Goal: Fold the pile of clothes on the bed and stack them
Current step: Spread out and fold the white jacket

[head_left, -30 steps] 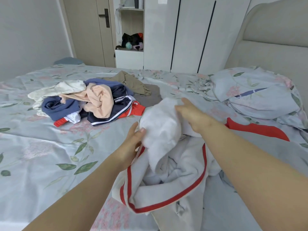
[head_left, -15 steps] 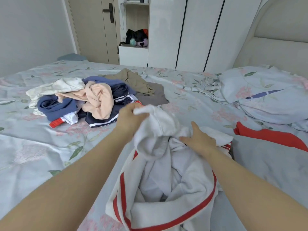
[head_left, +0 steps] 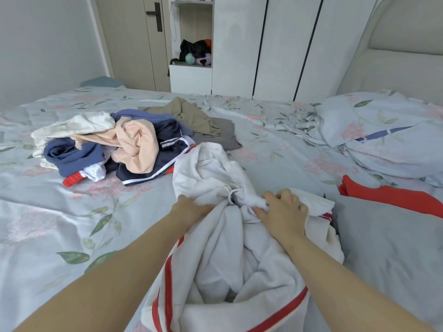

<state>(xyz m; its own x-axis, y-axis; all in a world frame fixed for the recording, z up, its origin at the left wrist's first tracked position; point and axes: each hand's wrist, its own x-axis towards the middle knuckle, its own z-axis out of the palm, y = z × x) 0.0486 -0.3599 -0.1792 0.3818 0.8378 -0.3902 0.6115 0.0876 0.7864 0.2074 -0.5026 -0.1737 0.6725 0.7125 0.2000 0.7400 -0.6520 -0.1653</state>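
At lower centre of the frame, on the bed point(head_left: 72, 236), a white red-striped garment point(head_left: 223, 248) is being untangled ahead of folding. The right grip point(head_left: 282, 212) is clenched on bunched cloth beside the drawstring point(head_left: 231, 194). The left grip point(head_left: 189, 207) is buried in a fold, so its state cannot be told. The garment is crumpled and twisted; spreading it flat is likely needed next. The pile point(head_left: 115, 144), upper left, is left unfolded.

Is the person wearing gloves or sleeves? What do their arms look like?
No gloves and no sleeves in view. The left hand and right hand are bare, and so are the left forearm and right forearm, right to the picture's edge. No watch, bracelet or ring shows on the wrists or visible fingers.
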